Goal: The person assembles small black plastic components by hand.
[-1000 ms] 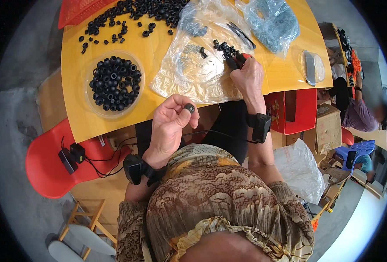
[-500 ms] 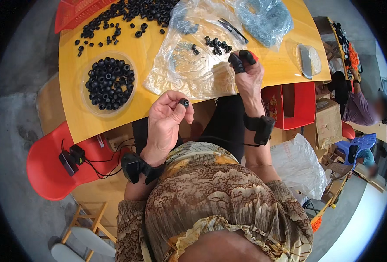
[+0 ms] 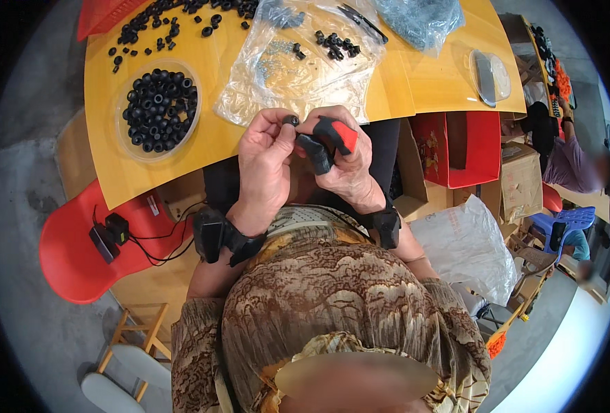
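A small black round part (image 3: 290,120) with a hole in its end is pinched between the thumb and forefinger of my left hand (image 3: 264,162). My right hand (image 3: 350,162) is closed right beside it, fingertips close to that part. Black covers, one with a red patch, wrap its thumb and a finger. Whatever it pinches is hidden. Both hands are in front of the table's near edge, above my lap. Beyond them a clear plastic sheet (image 3: 239,96) lies on the table, bearing small black pieces (image 3: 337,45) and a scatter of tiny metal bits (image 3: 272,58).
A round clear tub (image 3: 129,148) of black parts stands on the yellow table (image 3: 105,168). Loose black parts (image 3: 212,20), a red basket (image 3: 102,15), black tweezers (image 3: 363,22), a blue-tinted plastic bag (image 3: 422,24) and a clear lidded container (image 3: 489,77) surround it. A person (image 3: 573,162) sits far right.
My right hand has come down and left from over the sheet to meet my left hand. The left hand has risen slightly, still holding the black part. The view has shifted a little.
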### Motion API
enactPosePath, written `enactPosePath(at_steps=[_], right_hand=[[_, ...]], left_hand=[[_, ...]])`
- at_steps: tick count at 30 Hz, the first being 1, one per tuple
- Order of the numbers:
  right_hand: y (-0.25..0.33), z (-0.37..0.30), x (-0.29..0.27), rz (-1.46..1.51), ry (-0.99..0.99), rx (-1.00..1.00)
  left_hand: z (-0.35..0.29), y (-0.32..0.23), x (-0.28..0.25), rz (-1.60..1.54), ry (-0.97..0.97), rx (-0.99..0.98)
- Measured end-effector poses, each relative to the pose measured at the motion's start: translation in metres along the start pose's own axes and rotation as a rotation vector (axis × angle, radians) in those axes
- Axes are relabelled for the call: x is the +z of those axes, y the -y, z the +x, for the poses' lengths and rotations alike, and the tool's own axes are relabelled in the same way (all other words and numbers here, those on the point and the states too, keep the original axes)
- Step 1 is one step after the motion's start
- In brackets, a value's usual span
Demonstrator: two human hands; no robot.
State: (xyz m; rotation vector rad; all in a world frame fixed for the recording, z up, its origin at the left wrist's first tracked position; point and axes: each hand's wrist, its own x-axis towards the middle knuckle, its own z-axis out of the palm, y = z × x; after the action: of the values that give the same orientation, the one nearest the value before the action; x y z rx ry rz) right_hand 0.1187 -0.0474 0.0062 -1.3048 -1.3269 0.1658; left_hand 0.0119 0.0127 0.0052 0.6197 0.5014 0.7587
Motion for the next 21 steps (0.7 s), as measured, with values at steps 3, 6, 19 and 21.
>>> enactPosePath(at_steps=[3,6,19,21], right_hand=[[0.001,-0.002,-0.003,0.041,0.000,0.029],[0.003,-0.009,-0.006,0.240,0.018,0.227],[0.003,-0.008,-0.009,0.091,0.034,0.122],[0.005,-0.008,-0.010,-0.004,0.033,0.090]], left_hand=[[-0.002,-0.002,0.004,-0.052,-0.019,0.034],[-0.002,-0.002,0.003,-0.068,-0.012,0.047],[-0.003,0.000,0.005,-0.032,0.026,0.060],[-0.004,0.000,0.005,-0.042,0.040,0.046]])
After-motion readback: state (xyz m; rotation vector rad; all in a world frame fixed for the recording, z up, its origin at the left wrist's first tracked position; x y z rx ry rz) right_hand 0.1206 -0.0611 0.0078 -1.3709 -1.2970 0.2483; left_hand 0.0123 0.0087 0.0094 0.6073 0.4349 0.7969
